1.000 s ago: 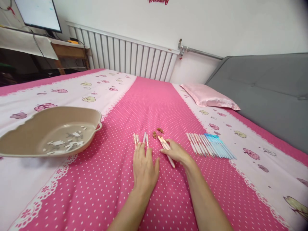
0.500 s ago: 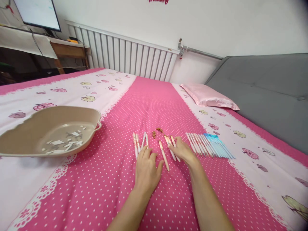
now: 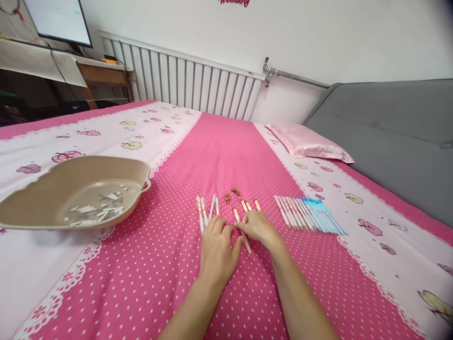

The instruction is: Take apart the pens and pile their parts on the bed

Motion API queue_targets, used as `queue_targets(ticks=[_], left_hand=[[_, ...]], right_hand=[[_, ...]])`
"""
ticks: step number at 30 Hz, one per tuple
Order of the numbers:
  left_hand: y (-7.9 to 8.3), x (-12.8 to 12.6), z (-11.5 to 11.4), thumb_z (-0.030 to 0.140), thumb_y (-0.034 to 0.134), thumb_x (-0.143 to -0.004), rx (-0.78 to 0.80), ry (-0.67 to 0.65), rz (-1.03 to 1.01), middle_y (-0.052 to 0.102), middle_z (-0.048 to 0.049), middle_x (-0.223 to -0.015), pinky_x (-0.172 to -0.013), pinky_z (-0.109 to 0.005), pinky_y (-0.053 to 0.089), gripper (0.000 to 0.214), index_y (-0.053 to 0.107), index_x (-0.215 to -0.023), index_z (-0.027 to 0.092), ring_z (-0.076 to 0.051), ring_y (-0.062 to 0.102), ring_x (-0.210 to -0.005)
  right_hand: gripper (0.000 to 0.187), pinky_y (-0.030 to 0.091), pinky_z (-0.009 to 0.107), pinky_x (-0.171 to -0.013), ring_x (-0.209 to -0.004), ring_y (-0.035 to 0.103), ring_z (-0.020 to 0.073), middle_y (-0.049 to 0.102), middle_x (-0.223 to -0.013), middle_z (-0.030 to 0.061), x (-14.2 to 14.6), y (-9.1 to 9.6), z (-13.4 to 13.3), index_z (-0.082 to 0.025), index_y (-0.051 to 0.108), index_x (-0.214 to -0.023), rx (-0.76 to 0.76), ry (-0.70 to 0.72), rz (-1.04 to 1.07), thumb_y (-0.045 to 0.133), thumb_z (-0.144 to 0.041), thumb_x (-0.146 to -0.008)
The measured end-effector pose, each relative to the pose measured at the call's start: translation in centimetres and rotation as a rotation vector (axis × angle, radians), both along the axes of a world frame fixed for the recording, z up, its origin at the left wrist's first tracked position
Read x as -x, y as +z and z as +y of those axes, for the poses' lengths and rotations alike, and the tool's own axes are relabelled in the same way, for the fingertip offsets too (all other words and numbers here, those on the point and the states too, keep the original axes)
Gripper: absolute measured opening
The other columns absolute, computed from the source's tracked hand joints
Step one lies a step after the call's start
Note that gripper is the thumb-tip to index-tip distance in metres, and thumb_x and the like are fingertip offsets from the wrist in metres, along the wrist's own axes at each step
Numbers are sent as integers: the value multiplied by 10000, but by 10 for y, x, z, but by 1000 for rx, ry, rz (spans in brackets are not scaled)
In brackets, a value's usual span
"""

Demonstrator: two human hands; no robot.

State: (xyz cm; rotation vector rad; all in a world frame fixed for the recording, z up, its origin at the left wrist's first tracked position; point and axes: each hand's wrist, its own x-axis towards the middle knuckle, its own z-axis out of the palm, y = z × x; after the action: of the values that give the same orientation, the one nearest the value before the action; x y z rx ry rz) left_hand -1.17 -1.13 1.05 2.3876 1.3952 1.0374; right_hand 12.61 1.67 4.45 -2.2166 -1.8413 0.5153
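Note:
My left hand (image 3: 218,244) lies palm down with its fingers loosely spread. Its fingertips cover the lower ends of two slim white pens (image 3: 213,206), and a pair of pale pink pens (image 3: 202,211) lies just left of them. My right hand (image 3: 257,227) has its thumb and fingers closed on a peach-topped pen (image 3: 236,214) that lies slanted between the hands. Several other peach-topped pens (image 3: 244,205) show beyond the right hand, their lower parts hidden by it. Small brown pieces (image 3: 227,198) rest on the cloth ahead of the hands.
To the right lies a neat row of pale pink pens (image 3: 293,213) beside light blue pens (image 3: 323,216). A beige basin (image 3: 102,167) with white bits inside stands at left. A pink pillow (image 3: 307,141) and grey headboard (image 3: 389,123) are at the far right of the bedspread (image 3: 141,293).
My right hand has moved left from the peach-topped pens at its side to the single slanted pen. My left hand has stayed almost still.

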Motion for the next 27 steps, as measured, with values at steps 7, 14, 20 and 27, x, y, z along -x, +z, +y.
queue_targets(ticks=[7, 14, 20, 27], left_hand=[[4, -1, -3, 317, 557, -769, 37, 46, -110, 620, -104, -1003, -812, -420, 472, 374, 506, -1098, 145, -246, 565, -965], [10, 3, -2, 273, 472, -836, 33, 214, -168, 650, -30, -771, -591, -264, 430, 183, 583, -954, 190, -154, 577, -654], [7, 6, -4, 279, 506, -818, 2, 275, -213, 658, -9, -754, -567, -234, 400, 148, 605, -896, 201, -139, 576, -629], [8, 7, -1, 290, 487, -827, -16, 267, -231, 649, -18, -740, -575, -237, 408, 176, 617, -896, 194, -141, 570, -635]], right_hand=[[210, 397, 221, -453, -469, 538, 105, 592, -571, 22, 1, 7, 3, -160, 535, -649, -60, -86, 717, 505, -316, -786], [193, 391, 138, -420, -496, 564, 55, 650, -711, 44, 7, 17, 0, -135, 578, -802, -10, -10, 1102, 609, -319, -750], [259, 370, 137, -394, -467, 565, 55, 667, -722, 55, 4, 21, -1, -135, 588, -811, -44, -25, 1120, 634, -374, -723], [357, 336, 163, -387, -414, 486, 43, 617, -622, 15, 3, 16, 1, -132, 601, -725, -130, -29, 1160, 626, -486, -690]])
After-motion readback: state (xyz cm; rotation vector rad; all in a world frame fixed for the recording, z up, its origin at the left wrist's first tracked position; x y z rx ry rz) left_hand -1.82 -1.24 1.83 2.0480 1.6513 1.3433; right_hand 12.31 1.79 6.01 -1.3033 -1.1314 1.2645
